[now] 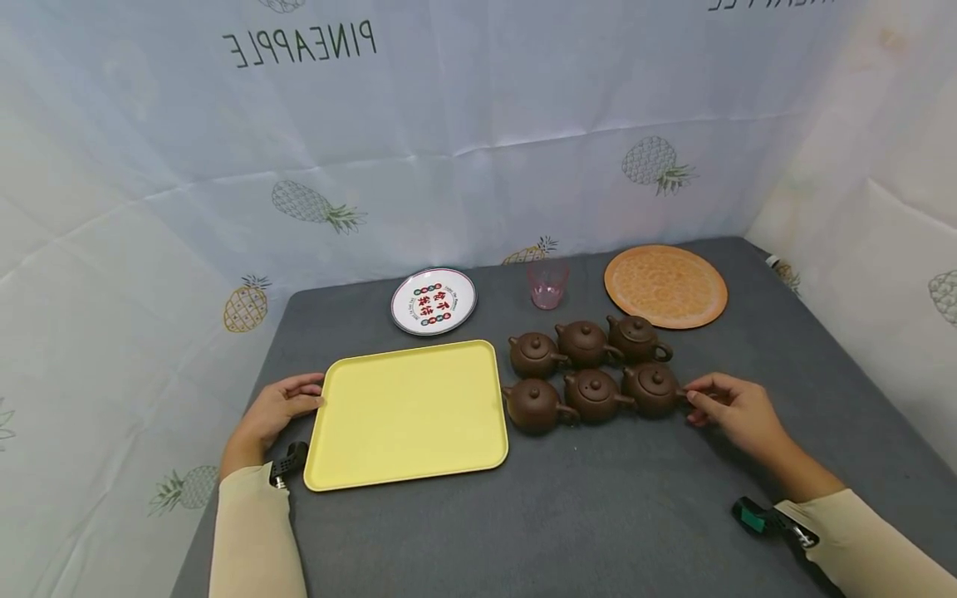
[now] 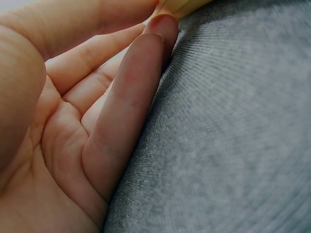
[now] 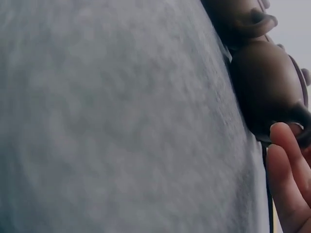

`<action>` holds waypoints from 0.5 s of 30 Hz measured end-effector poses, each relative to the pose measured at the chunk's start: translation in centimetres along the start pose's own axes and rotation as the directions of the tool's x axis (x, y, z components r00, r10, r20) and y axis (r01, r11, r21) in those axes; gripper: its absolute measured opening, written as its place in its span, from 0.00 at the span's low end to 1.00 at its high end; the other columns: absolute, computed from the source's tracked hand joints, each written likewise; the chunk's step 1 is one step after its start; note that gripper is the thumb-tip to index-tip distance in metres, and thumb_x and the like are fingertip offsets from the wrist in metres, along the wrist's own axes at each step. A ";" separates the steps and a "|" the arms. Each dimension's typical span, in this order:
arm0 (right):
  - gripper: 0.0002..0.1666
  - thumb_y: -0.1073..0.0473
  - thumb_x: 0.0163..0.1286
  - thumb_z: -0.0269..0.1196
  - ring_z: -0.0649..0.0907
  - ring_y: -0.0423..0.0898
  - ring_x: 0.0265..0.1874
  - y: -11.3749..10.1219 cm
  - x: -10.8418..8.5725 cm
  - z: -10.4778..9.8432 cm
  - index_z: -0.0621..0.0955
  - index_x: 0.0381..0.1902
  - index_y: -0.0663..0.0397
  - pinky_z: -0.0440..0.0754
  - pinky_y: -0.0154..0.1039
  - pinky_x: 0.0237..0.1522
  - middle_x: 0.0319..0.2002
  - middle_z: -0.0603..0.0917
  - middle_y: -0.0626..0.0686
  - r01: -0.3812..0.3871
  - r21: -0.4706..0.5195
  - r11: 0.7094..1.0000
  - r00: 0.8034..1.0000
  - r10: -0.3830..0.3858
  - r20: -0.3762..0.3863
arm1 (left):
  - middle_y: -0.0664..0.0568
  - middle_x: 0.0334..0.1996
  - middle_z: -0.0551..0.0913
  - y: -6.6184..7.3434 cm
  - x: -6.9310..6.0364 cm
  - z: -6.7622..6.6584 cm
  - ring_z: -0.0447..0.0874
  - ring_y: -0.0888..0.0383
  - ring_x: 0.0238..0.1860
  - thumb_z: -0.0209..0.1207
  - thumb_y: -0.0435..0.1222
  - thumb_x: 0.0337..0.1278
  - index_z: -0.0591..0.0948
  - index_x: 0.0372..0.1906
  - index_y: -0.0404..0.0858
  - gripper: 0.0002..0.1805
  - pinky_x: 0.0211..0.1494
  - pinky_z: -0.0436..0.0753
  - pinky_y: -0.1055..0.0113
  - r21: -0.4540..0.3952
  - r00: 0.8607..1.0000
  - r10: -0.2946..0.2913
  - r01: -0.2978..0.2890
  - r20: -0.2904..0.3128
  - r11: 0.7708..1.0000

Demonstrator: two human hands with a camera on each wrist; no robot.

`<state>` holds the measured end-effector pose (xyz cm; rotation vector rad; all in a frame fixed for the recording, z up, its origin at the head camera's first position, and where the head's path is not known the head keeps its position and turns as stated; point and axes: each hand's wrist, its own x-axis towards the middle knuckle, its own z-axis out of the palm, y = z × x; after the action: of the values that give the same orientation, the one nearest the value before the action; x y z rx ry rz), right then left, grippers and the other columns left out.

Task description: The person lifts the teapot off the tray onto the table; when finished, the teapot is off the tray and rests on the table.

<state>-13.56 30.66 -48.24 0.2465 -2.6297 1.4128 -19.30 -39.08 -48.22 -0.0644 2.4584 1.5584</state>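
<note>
A yellow rectangular tray [image 1: 407, 415] lies on the table. The fingertips of my left hand [image 1: 278, 409] touch its left edge; the left wrist view shows these fingers [image 2: 121, 102] fairly straight, with a bit of the tray's rim [image 2: 192, 7] beyond them. Several brown teapots with lids stand to the right of the tray, in two rows of 3. My right hand [image 1: 736, 413] pinches the handle of the front row's rightmost teapot [image 1: 652, 390], which rests upright on the table. In the right wrist view, fingers [image 3: 284, 179] cover part of that teapot's handle [image 3: 301, 116].
Behind the tray sits a white plate [image 1: 434, 301] with red characters. A pink clear cup [image 1: 548, 285] stands at the back, left of a round orange-brown mat [image 1: 665, 286]. A dark grey cloth [image 1: 598, 515] covers the table, with white pineapple-print curtains [image 1: 463, 199] around it.
</note>
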 end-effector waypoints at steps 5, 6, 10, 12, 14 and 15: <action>0.10 0.57 0.71 0.62 0.82 0.41 0.20 -0.2 0.5 -0.7 0.84 0.39 0.59 0.79 0.35 0.22 0.25 0.85 0.53 0.010 -0.142 0.990 0.998 -0.018 -0.053 | 0.47 0.45 0.82 0.2 0.6 0.0 0.82 0.63 0.40 0.65 0.38 0.61 0.67 0.68 0.27 0.35 0.42 0.81 0.67 0.028 1.000 -0.003 0.003 -0.001 1.000; 0.11 0.56 0.71 0.62 0.82 0.40 0.20 -0.3 0.7 -1.0 0.84 0.39 0.59 0.78 0.35 0.22 0.25 0.85 0.52 0.006 -0.169 0.986 0.998 -0.018 -0.065 | 0.46 0.45 0.82 0.5 0.7 0.0 0.82 0.62 0.40 0.64 0.38 0.62 0.67 0.68 0.28 0.34 0.42 0.81 0.67 0.047 1.000 -0.003 0.003 0.000 0.999; 0.14 0.52 0.72 0.61 0.82 0.37 0.25 -0.4 2.3 -2.3 0.84 0.41 0.57 0.77 0.34 0.25 0.29 0.86 0.53 -0.012 -0.250 0.968 0.997 -0.008 -0.081 | 0.39 0.47 0.81 2.1 0.5 -0.1 0.84 0.54 0.42 0.59 0.40 0.68 0.69 0.67 0.28 0.29 0.44 0.82 0.60 0.211 0.999 0.041 -0.033 -0.032 0.977; 0.16 0.51 0.73 0.60 0.83 0.42 0.31 -0.3 3.5 -2.9 0.84 0.45 0.57 0.78 0.39 0.29 0.35 0.86 0.56 -0.011 -0.284 0.959 0.998 -0.009 -0.069 | 0.36 0.48 0.80 3.4 0.1 -0.1 0.83 0.46 0.45 0.57 0.42 0.69 0.70 0.66 0.28 0.29 0.46 0.81 0.54 0.306 0.993 0.096 -0.069 -0.074 0.950; 0.19 0.50 0.74 0.58 0.84 0.51 0.39 -0.2 4.9 -3.3 0.82 0.50 0.58 0.79 0.47 0.36 0.43 0.85 0.60 0.000 -0.313 0.950 0.999 -0.014 -0.044 | 0.34 0.51 0.78 4.6 -0.2 -0.1 0.79 0.39 0.51 0.57 0.44 0.69 0.69 0.67 0.29 0.30 0.49 0.78 0.47 0.377 0.980 0.149 -0.089 -0.132 0.922; 0.21 0.48 0.74 0.57 0.82 0.56 0.44 -0.2 5.5 -3.4 0.81 0.53 0.58 0.78 0.53 0.39 0.48 0.83 0.61 0.004 -0.329 0.944 0.999 -0.014 -0.030 | 0.34 0.53 0.77 5.3 -0.4 -0.1 0.76 0.36 0.54 0.56 0.47 0.69 0.68 0.68 0.31 0.32 0.51 0.75 0.44 0.416 0.972 0.170 -0.090 -0.159 0.905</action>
<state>-18.73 32.99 -45.05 0.1929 -2.7764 0.9410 -19.76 -36.90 -43.41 0.0239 2.9459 1.0930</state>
